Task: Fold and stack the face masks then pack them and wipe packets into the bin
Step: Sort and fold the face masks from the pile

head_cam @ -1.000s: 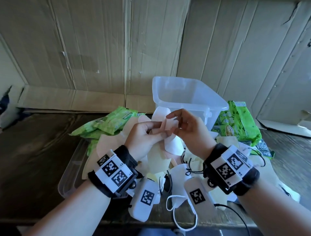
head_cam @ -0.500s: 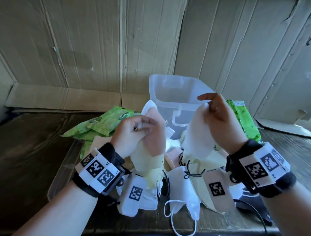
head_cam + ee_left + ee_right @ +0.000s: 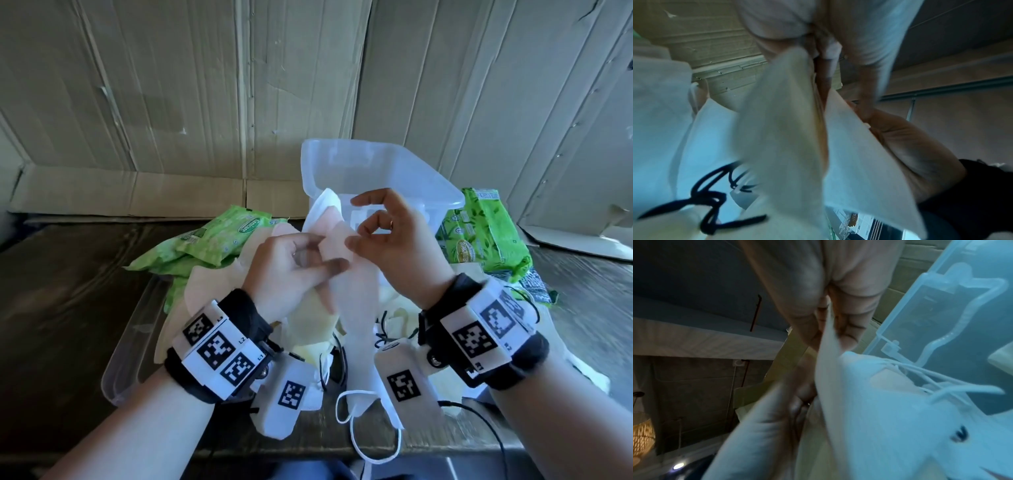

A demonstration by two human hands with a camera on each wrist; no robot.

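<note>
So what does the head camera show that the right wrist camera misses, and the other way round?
Only the head view shows the green wipe packets, the loose masks on the table and both wristbands. Only the right wrist view shows the bin's side latch up close and a woven lamp behind. Both show the clear bin and the right hand pinching the held masks, which the left hand grips.

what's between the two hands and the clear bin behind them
In the head view, only the held face masks, gripped by the left hand and pinched by the right hand, stand before the clear bin.
</note>
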